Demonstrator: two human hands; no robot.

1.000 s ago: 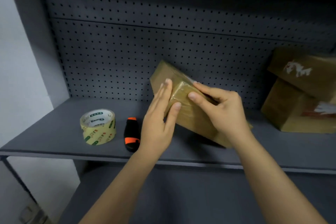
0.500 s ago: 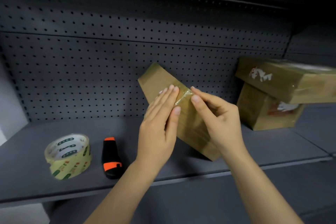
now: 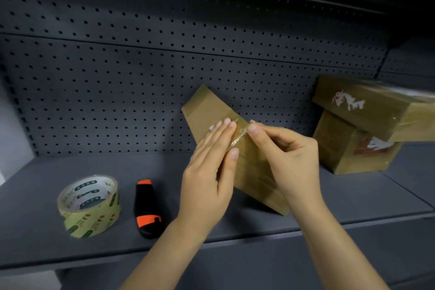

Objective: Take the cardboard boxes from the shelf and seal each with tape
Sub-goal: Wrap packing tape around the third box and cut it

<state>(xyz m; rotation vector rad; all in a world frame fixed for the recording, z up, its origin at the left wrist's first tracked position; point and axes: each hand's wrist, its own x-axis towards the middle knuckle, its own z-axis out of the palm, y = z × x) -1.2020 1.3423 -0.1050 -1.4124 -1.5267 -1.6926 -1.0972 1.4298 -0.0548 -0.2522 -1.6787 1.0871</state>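
A small brown cardboard box (image 3: 207, 110) stands tilted on one lower corner on the grey shelf (image 3: 42, 183), leaning left. My left hand (image 3: 209, 172) lies flat against its near side, fingers straight and together. My right hand (image 3: 284, 158) holds the box from the right, thumb and forefinger pinching a strip of clear tape (image 3: 237, 141) on the box's edge. A roll of clear tape with green print (image 3: 89, 205) lies on the shelf to the left. Beside it lies a black and orange utility knife (image 3: 147, 209).
Two larger taped cardboard boxes (image 3: 367, 129) are stacked at the right of the shelf, the upper one (image 3: 376, 106) overhanging. A dark pegboard wall (image 3: 117, 77) backs the shelf. Another shelf board (image 3: 259, 266) runs below the front edge.
The view has shifted so the tape roll and knife sit further left. The box has stood up more steeply. My right fingers have moved from the box face to pinching the tape at its edge.
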